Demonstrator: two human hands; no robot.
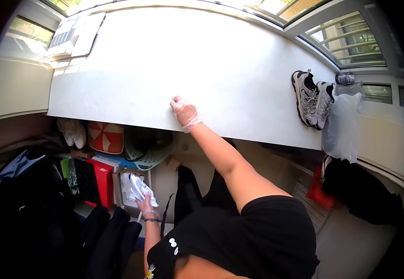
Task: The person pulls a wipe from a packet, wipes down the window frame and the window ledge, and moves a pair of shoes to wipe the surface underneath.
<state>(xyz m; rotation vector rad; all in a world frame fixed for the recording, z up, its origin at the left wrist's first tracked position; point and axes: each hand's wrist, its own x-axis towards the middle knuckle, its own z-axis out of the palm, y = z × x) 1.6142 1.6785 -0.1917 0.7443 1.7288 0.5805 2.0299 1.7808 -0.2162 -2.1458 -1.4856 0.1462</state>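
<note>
My right hand (184,112), in a thin clear plastic glove, rests on the white tabletop (164,60) close to its front edge. Its fingers are curled together, and whatever may be under them is too small to make out. Lower down, my left hand (147,207), also in a clear glove, grips a white packet with blue print (141,189). The packet is over an open box with white contents, below the level of the tabletop.
Grey sneakers (311,100) stand at the table's right end beside a translucent plastic bag (343,125). A white board (78,35) lies at the back left. Under the table are white shoes (73,132), a red-and-white bag (105,137), a basket (153,160) and a red box (103,181).
</note>
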